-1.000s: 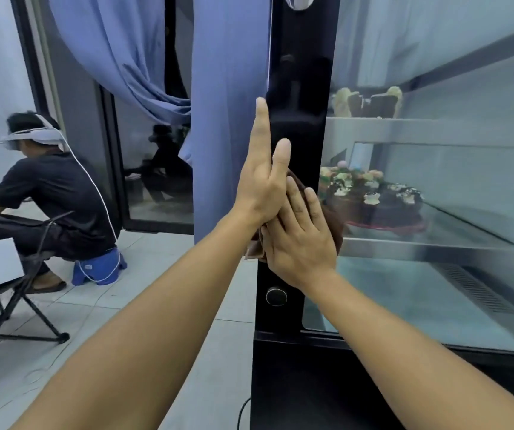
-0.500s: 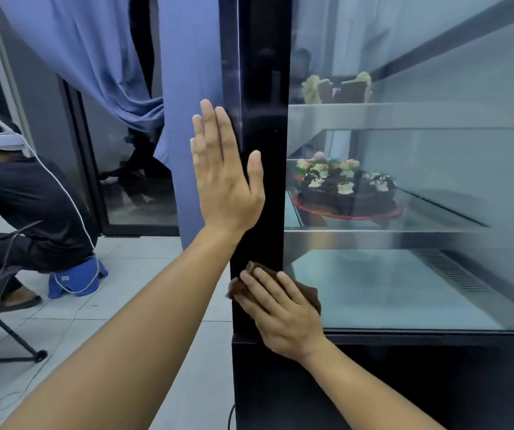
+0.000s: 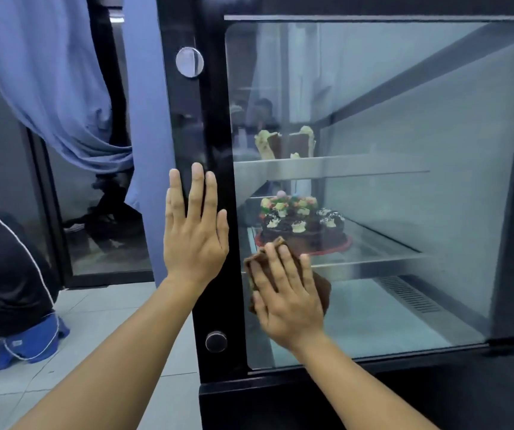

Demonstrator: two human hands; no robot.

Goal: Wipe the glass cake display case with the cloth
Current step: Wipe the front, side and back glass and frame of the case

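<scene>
The right hand (image 3: 286,296) has slid the brown cloth (image 3: 322,290) off the black corner post (image 3: 215,135) onto the display case's glass pane (image 3: 404,150), straight fingers (image 3: 283,265) pressing it flat. The left hand (image 3: 193,234), fingers straight, braces against that post for steadiness.

My left hand (image 3: 195,234) and right hand (image 3: 286,301) were both bare, each with short, trimmed fingernails. My left forearm (image 3: 119,361) and right forearm (image 3: 358,386) were bare as well, right down to the edge of view.
</scene>
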